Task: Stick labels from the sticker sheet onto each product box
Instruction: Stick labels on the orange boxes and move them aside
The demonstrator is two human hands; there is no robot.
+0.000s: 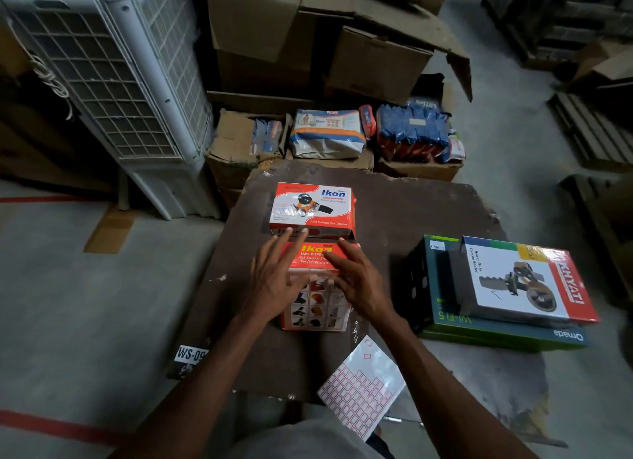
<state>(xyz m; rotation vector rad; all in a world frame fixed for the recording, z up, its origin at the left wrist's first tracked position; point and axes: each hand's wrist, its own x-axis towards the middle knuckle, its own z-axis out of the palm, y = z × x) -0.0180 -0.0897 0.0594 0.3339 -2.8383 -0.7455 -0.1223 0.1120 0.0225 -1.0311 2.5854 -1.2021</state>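
Two red-and-white Ikon tape dispenser boxes sit on a dark brown board. The far Ikon box lies flat. The near Ikon box stands just in front of it. My left hand rests flat on the near box's left side, fingers spread and reaching the far box's front edge. My right hand lies on the near box's right side, fingers spread. The sticker sheet, with rows of red-bordered labels, lies on the board near my right forearm.
At right a white Khyati carton sealer box lies on a green Wi-Fi box. Cardboard cartons with packaged goods crowd the back. A white air cooler stands at left. Grey floor with red tape surrounds the board.
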